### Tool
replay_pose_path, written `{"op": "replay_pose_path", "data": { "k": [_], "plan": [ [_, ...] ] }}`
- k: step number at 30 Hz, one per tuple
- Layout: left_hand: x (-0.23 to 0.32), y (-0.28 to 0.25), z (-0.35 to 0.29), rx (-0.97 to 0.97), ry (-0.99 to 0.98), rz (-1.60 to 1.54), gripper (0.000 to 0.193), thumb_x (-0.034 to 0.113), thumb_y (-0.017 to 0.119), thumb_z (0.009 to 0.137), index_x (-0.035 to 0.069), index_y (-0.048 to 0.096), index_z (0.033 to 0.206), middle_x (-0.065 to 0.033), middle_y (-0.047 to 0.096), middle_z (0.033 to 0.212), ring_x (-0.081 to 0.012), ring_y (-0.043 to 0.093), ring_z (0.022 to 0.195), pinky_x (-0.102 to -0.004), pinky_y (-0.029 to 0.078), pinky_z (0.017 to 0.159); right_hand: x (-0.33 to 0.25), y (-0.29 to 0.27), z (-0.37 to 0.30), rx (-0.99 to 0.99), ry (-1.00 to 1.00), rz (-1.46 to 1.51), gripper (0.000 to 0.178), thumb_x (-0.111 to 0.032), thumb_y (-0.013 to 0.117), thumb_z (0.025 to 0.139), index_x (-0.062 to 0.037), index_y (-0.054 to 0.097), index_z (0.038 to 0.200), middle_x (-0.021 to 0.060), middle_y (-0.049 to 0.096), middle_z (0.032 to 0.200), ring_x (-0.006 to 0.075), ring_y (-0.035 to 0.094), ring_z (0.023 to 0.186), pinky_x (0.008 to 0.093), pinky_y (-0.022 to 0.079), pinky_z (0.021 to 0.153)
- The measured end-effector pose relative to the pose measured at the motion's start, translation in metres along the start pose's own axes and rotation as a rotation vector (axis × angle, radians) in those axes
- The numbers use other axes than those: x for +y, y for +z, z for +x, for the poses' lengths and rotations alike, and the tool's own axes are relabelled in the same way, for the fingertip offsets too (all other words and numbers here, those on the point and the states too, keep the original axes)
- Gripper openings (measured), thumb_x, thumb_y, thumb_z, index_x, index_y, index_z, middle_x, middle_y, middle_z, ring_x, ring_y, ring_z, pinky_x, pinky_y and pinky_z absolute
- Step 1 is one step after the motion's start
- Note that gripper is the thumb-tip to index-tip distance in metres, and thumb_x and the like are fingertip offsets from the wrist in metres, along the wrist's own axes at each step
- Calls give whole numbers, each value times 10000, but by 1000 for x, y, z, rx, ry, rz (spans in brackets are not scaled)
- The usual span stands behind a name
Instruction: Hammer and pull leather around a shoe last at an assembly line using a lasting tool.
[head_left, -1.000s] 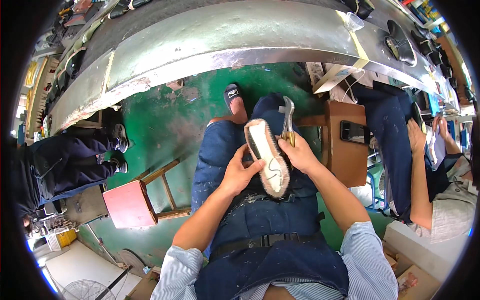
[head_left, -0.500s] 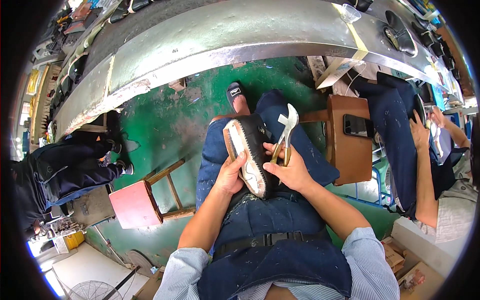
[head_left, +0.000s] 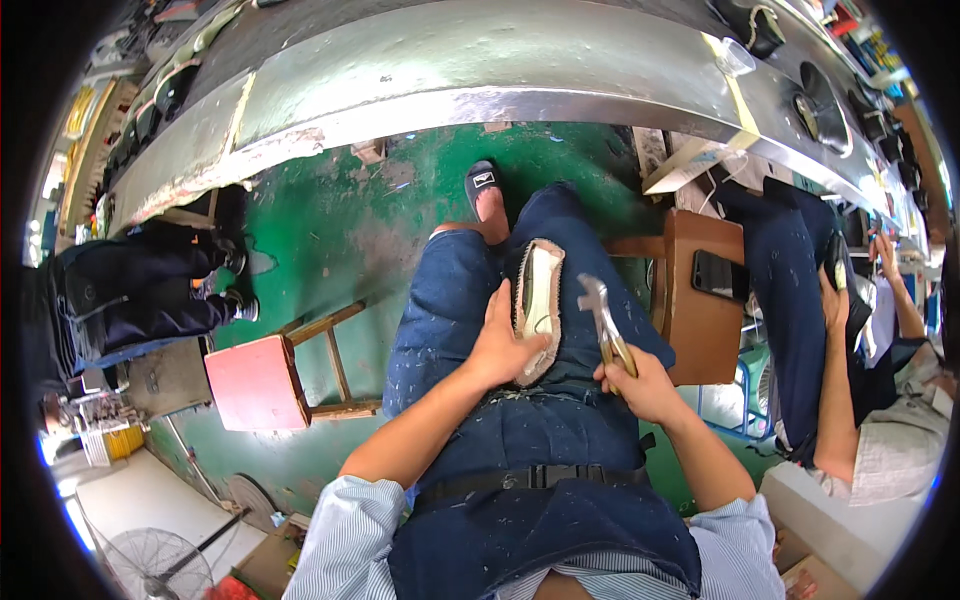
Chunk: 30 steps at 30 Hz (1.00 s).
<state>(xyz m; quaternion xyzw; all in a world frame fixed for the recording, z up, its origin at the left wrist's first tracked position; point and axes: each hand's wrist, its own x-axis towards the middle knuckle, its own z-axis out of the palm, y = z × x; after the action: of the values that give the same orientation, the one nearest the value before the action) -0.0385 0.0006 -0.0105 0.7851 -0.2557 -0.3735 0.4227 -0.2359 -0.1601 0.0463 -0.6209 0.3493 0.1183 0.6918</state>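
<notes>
An unfinished shoe [head_left: 541, 290] rests on my lap, its pale underside turned up and ringed by a jagged, pleated edge. My left hand [head_left: 508, 345] grips it at the near left, the thumb lying across the underside and the fingers hidden along the side. In my right hand [head_left: 643, 385] are lasting pincers [head_left: 599, 305], held by their brass-coloured handles. Their metal head points away from me, just right of the shoe and apart from it. Under both hands is my dark blue apron [head_left: 450, 310], speckled with pale bits.
A long metal bench [head_left: 400, 110] crosses ahead. On the left stands a red-topped stool [head_left: 258, 385]; a brown stool [head_left: 700, 340] on the right carries a phone [head_left: 720, 276]. Co-workers sit on both sides, the right one's hand [head_left: 835, 300] near a dark shoe. A fan [head_left: 155, 560] is at lower left.
The shoe has turned so its underside faces up, and its dark side no longer shows. My right hand has drawn away to the right with the pincers, leaving the shoe to my left hand.
</notes>
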Motion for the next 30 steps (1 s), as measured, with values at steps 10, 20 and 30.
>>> {"op": "replay_pose_path", "data": {
  "k": [10, 20, 30],
  "plan": [
    [-5, 5, -7, -16, -42, -120, 1127, 314, 797, 739, -146, 87, 1484, -329, 242, 1531, -381, 280, 1442, -340, 237, 1183, -57, -10, -7, -103, -337, -933, 527, -73, 620, 864, 74, 472, 1348, 294, 552, 1288, 430, 522, 1224, 428, 420, 1055],
    [2, 3, -12, -58, -18, -58, 1141, 277, 787, 754, -142, 21, 1488, -330, 140, 1559, -386, 167, 1477, -340, 173, 1201, -128, 8, 17, -305, -65, -1284, 425, -128, 625, 872, 72, 531, 1235, 285, 633, 1098, 422, 610, 1052, 458, 488, 922],
    [-18, 0, -11, -209, -111, -353, 1146, 210, 747, 756, -129, -61, 1494, -289, 36, 1597, -324, 58, 1505, -305, 99, 1203, -161, 19, 54, -561, 195, -1351, 358, -245, 560, 935, 79, 616, 1075, 273, 657, 1049, 413, 621, 1038, 449, 488, 932]
  ]
}}
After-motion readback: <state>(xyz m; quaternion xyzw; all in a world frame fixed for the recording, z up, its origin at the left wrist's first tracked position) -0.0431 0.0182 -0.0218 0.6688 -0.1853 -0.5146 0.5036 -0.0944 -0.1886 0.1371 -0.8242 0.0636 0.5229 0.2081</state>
